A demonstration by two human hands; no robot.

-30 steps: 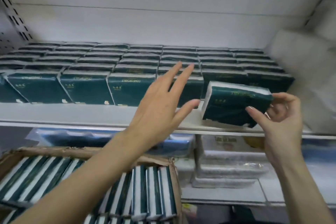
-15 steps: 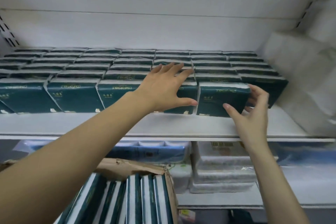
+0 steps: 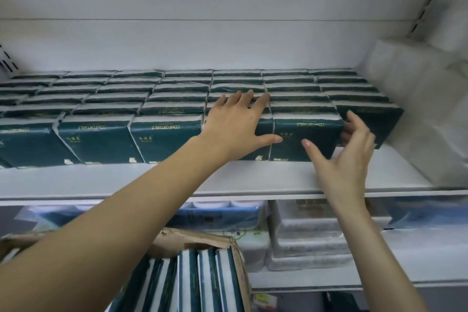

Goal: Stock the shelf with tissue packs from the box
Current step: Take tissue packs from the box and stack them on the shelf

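- The box (image 3: pixel 200 240), cut off by the lower edge, holds upright packs (image 3: pixel 202 283).
- The left hand (image 3: pixel 235 126), arm outstretched, lies flat with its fingers spread on a front-row pack (image 3: pixel 264 130).
- The right hand (image 3: pixel 352 159) pinches the tissue pack (image 3: pixel 304 134) on the shelf (image 3: pixel 152 180), its fingers apparently curled behind the pack's right side.

left hand (image 3: pixel 235 129), right hand (image 3: pixel 347 159): bare | forearms (image 3: pixel 152 200): bare, unsleeved | fingers (image 3: pixel 262 102): slender | nails (image 3: pixel 306 143): short, plain

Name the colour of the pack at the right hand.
The pack is dark green, white-edged; head view.
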